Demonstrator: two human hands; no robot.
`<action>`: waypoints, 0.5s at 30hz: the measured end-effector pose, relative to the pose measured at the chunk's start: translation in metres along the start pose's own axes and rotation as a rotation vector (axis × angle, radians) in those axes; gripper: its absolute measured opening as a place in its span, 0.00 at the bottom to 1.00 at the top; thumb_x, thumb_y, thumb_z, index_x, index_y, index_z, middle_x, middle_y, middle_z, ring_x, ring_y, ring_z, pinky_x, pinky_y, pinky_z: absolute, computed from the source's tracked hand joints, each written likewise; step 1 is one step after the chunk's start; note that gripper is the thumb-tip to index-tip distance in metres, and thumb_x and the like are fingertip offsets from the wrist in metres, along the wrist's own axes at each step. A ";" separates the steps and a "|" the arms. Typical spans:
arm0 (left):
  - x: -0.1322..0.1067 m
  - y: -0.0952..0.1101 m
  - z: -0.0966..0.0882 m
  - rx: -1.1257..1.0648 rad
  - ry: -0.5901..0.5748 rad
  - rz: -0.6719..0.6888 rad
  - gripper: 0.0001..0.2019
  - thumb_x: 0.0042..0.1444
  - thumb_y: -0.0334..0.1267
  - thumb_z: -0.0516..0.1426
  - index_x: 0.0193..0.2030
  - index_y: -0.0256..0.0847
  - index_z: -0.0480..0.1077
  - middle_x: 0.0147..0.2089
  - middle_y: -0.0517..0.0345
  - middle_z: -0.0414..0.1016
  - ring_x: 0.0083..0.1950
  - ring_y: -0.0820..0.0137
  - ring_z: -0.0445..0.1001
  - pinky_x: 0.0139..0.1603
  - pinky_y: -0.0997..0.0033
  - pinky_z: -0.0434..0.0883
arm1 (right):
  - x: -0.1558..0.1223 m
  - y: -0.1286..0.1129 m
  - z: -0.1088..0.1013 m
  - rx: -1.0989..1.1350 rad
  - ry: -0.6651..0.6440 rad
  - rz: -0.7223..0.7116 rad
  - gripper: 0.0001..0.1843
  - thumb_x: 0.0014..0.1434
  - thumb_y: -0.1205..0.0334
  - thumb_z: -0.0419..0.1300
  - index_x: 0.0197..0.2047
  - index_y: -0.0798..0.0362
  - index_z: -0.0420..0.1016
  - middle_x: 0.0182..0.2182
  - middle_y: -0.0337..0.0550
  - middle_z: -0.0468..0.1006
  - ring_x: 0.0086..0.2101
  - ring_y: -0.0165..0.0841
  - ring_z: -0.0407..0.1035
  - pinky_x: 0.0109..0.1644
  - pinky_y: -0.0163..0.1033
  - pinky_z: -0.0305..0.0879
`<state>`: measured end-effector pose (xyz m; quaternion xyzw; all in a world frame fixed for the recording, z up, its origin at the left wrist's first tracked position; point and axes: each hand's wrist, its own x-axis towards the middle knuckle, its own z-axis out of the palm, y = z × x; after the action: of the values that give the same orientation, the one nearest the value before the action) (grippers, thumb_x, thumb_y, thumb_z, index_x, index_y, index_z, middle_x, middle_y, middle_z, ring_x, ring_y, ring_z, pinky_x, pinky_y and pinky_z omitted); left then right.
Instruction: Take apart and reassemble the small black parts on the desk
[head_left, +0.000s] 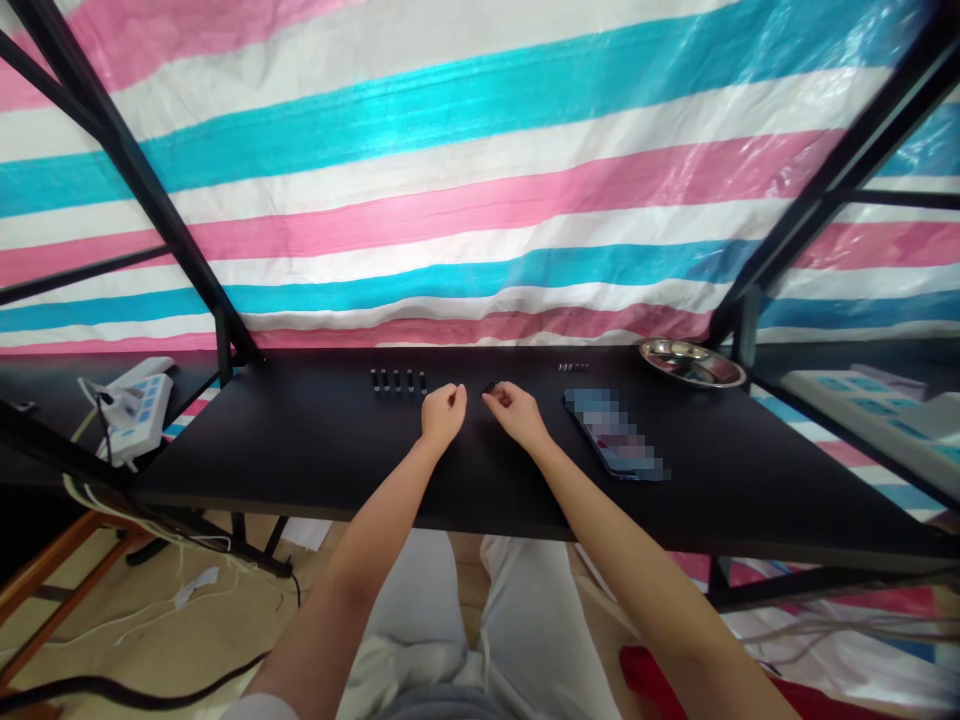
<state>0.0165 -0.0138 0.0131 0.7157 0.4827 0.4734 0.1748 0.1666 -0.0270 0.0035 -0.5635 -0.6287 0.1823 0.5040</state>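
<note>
Pegs [397, 382] just beside L hand [442, 413]

Makeshift indoor workstation booth.
Black metal frame [135, 170] draped with striped tarp [480, 200], black table [337, 450], power strip [139, 405], loose cables [150, 610] on the floor.

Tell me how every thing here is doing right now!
Left hand: curled shut, on the table.
Right hand: fingertips at a small black piece; hold unclear.
Black pegs: five, upright in a row.
Phone: lying flat, screen lit.
Metal bowl: upright, looks empty.
Power strip: one plug in.
</note>
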 end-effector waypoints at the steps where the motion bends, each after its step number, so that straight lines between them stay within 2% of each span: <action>1: 0.000 0.000 0.000 0.001 -0.006 0.006 0.19 0.57 0.44 0.46 0.18 0.40 0.51 0.18 0.64 0.52 0.22 0.76 0.53 0.27 0.73 0.52 | 0.005 0.003 0.000 -0.009 0.018 0.013 0.13 0.49 0.51 0.56 0.23 0.51 0.63 0.20 0.38 0.67 0.22 0.30 0.61 0.30 0.38 0.60; 6: -0.001 0.001 0.001 -0.014 -0.029 0.036 0.19 0.57 0.44 0.46 0.17 0.40 0.49 0.17 0.64 0.51 0.21 0.76 0.52 0.27 0.73 0.52 | 0.040 0.022 0.000 -0.157 0.072 0.062 0.09 0.48 0.56 0.58 0.23 0.52 0.65 0.22 0.42 0.72 0.26 0.33 0.65 0.34 0.39 0.60; 10: -0.001 0.003 0.000 -0.005 -0.047 0.019 0.19 0.57 0.44 0.46 0.18 0.40 0.50 0.18 0.64 0.51 0.22 0.76 0.52 0.27 0.74 0.52 | 0.065 0.038 0.002 -0.296 0.044 0.144 0.06 0.48 0.60 0.58 0.25 0.53 0.68 0.25 0.44 0.74 0.28 0.34 0.67 0.35 0.38 0.61; 15: -0.001 0.004 0.001 0.030 -0.079 0.027 0.19 0.57 0.44 0.46 0.17 0.39 0.51 0.18 0.65 0.52 0.22 0.77 0.52 0.27 0.74 0.52 | 0.084 0.049 0.006 -0.413 0.005 0.200 0.06 0.51 0.61 0.57 0.31 0.54 0.71 0.30 0.44 0.76 0.32 0.33 0.69 0.37 0.36 0.61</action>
<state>0.0195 -0.0163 0.0154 0.7429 0.4728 0.4397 0.1766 0.1992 0.0650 -0.0022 -0.7147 -0.5923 0.0975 0.3589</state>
